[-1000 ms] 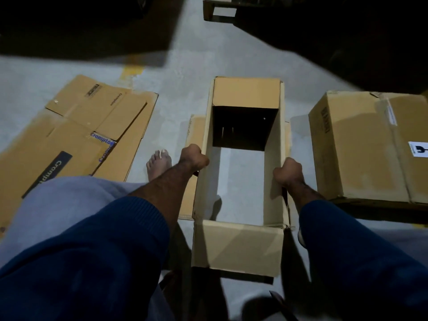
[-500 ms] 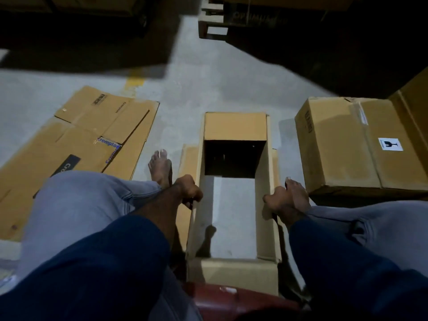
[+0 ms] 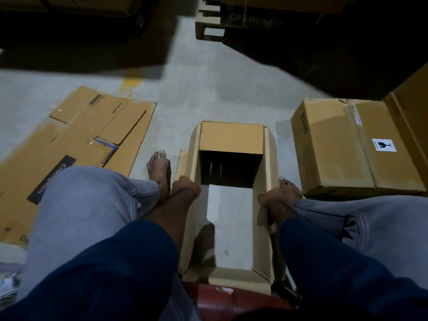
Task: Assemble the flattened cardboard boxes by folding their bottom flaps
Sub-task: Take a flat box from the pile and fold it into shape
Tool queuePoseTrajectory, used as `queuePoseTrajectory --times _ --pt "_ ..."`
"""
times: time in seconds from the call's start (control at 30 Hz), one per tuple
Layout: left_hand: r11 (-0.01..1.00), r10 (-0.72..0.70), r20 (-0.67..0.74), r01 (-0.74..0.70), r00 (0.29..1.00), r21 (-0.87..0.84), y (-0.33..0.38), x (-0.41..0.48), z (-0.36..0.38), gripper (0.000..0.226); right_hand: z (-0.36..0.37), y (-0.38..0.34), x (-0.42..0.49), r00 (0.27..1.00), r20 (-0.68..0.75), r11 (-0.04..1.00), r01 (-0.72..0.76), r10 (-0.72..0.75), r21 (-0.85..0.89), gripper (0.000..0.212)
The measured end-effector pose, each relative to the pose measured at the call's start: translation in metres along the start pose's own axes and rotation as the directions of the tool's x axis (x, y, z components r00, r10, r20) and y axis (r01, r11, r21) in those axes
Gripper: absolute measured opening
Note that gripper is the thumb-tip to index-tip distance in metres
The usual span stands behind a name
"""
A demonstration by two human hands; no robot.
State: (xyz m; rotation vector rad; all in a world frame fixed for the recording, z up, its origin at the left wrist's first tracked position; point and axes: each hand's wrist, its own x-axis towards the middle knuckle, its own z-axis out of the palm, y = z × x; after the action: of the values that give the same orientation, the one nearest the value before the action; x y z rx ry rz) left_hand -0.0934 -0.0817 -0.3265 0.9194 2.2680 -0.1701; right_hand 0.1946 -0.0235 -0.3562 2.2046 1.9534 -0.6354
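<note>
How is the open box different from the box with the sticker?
The open brown cardboard box shows grey floor through it; the stickered brown cardboard box is shut. The left hand and right hand grip the open box; neither holds the stickered one. Both are cardboard.

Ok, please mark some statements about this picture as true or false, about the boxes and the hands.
1. The left hand and the right hand each grip a side wall of the open box. True.
2. The floor shows through the open box. True.
3. The flattened boxes lie on the person's right. False: they lie on the left.
4. The closed box bears no label. False: it bears a white label with a glass symbol.
</note>
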Motion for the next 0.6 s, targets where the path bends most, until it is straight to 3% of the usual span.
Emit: queuePoseTrajectory --times 0.03,0.1,0.2,0.23,0.3,0.33,0.4,0.47,0.53,0.6 --pt "0.998 0.014 -0.093 -0.02 0.996 -0.056 0.009 0.002 -0.001 0.049 0.004 -0.004 0.004 0.999 0.012 0.996 -0.054 0.053 0.071 0.111" --pt "0.988 0.131 -0.29 -0.149 0.948 -0.04 0.026 0.005 -0.006 0.05 -0.012 -0.043 -0.008 0.987 -0.016 0.976 -0.156 0.16 0.153 0.061" --pt "0.895 0.442 -0.357 -0.428 0.823 0.123 0.056 0.008 -0.012 0.052 -0.034 -0.102 -0.017 0.97 -0.237 0.973 0.109 -0.059 0.204 0.04" --pt "0.876 0.481 -0.346 -0.461 0.806 0.144 0.063 0.012 -0.011 0.052 -0.03 -0.103 -0.006 0.974 -0.182 0.968 0.167 -0.133 0.189 0.035" --pt "0.85 0.525 -0.357 -0.497 0.773 0.174 0.073 0.016 -0.01 0.052 -0.022 -0.116 0.008 0.97 0.016 0.959 0.239 -0.244 0.151 0.037" --pt "0.846 0.531 -0.359 -0.504 0.767 0.173 0.074 0.019 -0.008 0.052 -0.015 -0.12 0.014 0.943 0.157 0.953 0.277 -0.294 0.12 0.045" --pt "0.846 0.529 -0.375 -0.504 0.761 0.172 0.072 0.025 -0.005 0.051 -0.005 -0.128 0.025 0.885 0.298 0.93 0.368 -0.357 0.019 0.065" --pt "0.84 0.536 -0.412 -0.515 0.736 0.173 0.065 0.031 -0.003 0.05 0.01 -0.125 0.037 0.888 0.272 0.913 0.402 -0.37 -0.067 0.078" --pt "0.826 0.547 -0.483 -0.536 0.684 0.176 0.059 0.036 -0.002 0.055 0.014 -0.12 0.037 0.903 0.082 0.89 0.429 -0.421 -0.156 0.078" --pt "0.822 0.535 -0.566 -0.542 0.627 0.177 0.056 0.04 -0.004 0.062 0.017 -0.119 0.036 0.87 -0.123 0.869 0.445 -0.477 -0.218 0.075"
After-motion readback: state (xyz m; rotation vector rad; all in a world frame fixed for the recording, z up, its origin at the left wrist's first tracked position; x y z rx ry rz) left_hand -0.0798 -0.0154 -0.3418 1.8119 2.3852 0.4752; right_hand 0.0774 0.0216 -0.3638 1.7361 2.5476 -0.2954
